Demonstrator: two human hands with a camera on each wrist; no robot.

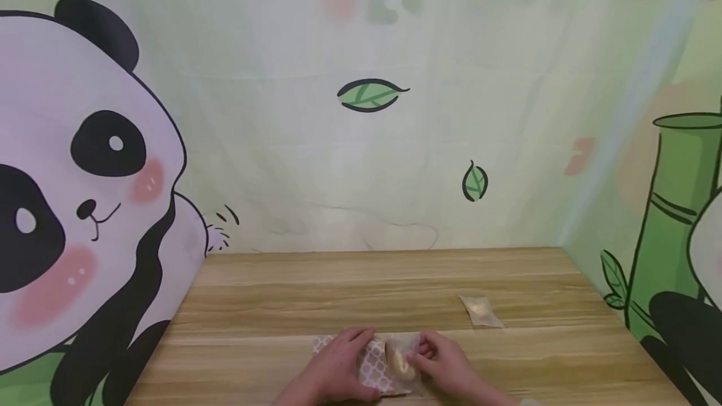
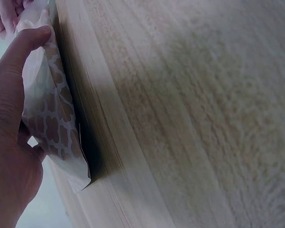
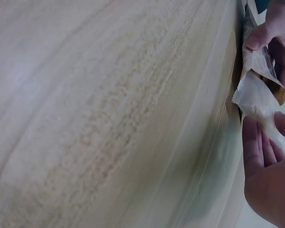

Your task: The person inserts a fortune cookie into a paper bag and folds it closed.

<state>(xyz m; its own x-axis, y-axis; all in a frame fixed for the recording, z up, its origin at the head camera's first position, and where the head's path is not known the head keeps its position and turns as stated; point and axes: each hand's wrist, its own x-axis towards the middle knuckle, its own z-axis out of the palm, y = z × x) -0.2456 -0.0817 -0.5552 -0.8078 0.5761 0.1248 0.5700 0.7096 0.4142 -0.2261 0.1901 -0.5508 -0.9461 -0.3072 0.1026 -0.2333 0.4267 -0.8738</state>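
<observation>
A flat paper bag with a white lattice pattern lies near the table's front edge. My left hand grips it, thumb along its near side, as the left wrist view also shows. At the bag's right end is a translucent packet with a pale golden item inside. My right hand pinches this packet between thumb and fingers. In the right wrist view the packet sits at the bag's gaping mouth, where a brown inner side shows. How much of it lies inside the bag is hidden.
A second small translucent packet with a golden item lies farther back on the right. The wood-grain table ends at a fabric backdrop printed with pandas, leaves and bamboo.
</observation>
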